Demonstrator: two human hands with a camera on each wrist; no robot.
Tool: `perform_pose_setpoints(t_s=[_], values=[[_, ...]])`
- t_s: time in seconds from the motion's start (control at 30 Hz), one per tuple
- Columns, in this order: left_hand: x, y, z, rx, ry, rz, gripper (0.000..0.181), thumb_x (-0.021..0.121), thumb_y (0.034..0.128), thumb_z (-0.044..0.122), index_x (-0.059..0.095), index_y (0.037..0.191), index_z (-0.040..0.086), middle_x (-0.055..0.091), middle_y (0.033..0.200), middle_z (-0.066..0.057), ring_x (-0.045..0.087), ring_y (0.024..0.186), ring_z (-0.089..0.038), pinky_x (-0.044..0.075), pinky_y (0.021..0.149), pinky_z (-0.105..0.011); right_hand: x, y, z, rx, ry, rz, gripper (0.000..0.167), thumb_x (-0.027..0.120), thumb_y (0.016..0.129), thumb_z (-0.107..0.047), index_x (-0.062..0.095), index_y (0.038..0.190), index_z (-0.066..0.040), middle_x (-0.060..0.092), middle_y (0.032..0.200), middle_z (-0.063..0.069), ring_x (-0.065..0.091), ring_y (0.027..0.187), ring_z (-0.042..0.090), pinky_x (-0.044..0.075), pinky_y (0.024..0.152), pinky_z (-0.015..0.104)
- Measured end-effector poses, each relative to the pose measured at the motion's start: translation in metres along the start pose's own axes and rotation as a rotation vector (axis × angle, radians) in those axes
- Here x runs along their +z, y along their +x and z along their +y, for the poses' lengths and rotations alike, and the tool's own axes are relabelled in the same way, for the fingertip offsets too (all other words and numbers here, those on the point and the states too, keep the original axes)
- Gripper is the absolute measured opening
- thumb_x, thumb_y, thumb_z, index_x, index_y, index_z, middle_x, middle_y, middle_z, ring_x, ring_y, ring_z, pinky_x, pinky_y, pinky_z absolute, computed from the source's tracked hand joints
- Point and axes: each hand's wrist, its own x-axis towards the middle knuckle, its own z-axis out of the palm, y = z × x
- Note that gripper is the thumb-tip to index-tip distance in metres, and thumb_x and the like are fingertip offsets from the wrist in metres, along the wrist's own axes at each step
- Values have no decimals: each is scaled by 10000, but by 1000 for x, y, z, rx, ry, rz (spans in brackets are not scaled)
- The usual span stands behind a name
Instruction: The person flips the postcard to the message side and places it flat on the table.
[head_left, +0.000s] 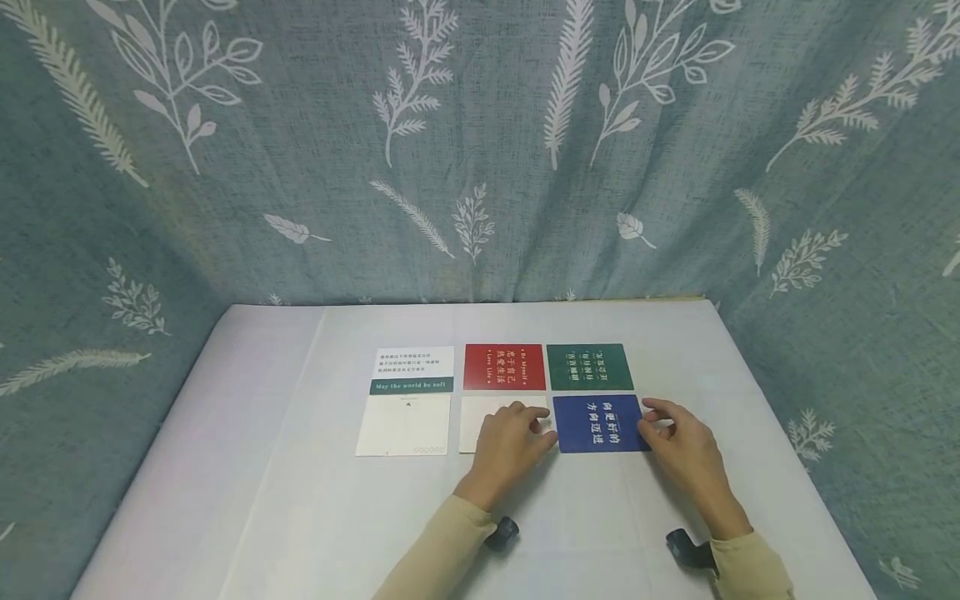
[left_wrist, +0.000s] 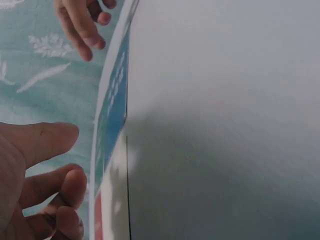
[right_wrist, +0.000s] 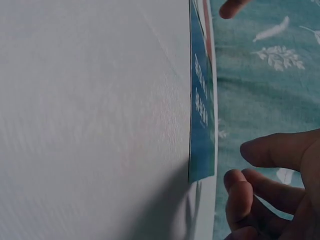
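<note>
A blue card (head_left: 581,425) with white characters lies flat on the table between the two hands. My left hand (head_left: 512,442) is at its left edge, over a cream card (head_left: 470,423) that it partly hides. At the blue card's right edge is my right hand (head_left: 686,450), its thumb tip close to the corner; whether it touches I cannot tell. In the left wrist view the left thumb (left_wrist: 55,137) and loosely bent fingers stand apart with nothing between them. The right wrist view likewise has the right thumb (right_wrist: 275,148) and fingers holding nothing.
A red card (head_left: 487,367) and a green card (head_left: 558,367) lie side by side behind. To the left, a white card with a green band (head_left: 397,386) sits directly above a cream one (head_left: 405,425). Leaf-patterned curtains (head_left: 322,150) surround the white table (head_left: 300,517).
</note>
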Motion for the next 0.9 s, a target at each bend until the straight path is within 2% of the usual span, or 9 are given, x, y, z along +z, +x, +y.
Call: perform_pose_setpoints(t_s=[0.2, 0.4, 0.53, 0.67, 0.9], values=[[4, 3, 7, 26, 34, -64, 375, 788, 855, 355, 766, 1156, 133, 612, 817, 65, 537, 720, -100, 423, 676, -267, -2, 3, 6, -16, -31, -26, 465, 691, 940, -199, 596, 1347, 7, 688, 1134, 193, 567, 778, 213, 424, 679, 350], [5, 2, 11, -16, 32, -134, 458, 784, 866, 387, 729, 1234, 120, 586, 889, 32, 520, 775, -134, 424, 722, -296, -2, 7, 6, 29, -80, -140, 561, 688, 942, -272, 550, 1382, 48, 648, 1114, 177, 551, 835, 236, 424, 693, 362], [7, 2, 12, -24, 53, -154, 469, 769, 874, 398, 722, 1247, 119, 596, 903, 12, 512, 774, -144, 418, 720, -307, -1, 9, 6, 8, -110, -183, 601, 706, 932, -292, 543, 1370, 86, 631, 1103, 207, 544, 857, 261, 431, 695, 382], [8, 3, 13, -43, 36, -173, 476, 767, 879, 395, 720, 1253, 105, 610, 915, -8, 510, 771, -148, 414, 723, -311, 1, 9, 5, -11, -144, -190, 603, 720, 924, -308, 561, 1361, 77, 625, 1123, 232, 539, 853, 264, 436, 690, 391], [7, 3, 14, -83, -49, -191, 467, 764, 886, 364, 714, 1258, 87, 568, 885, 19, 486, 780, -137, 408, 748, -312, 4, 8, 5, -1, -132, -182, 588, 725, 923, -299, 570, 1359, 64, 608, 1148, 253, 532, 837, 257, 421, 675, 376]])
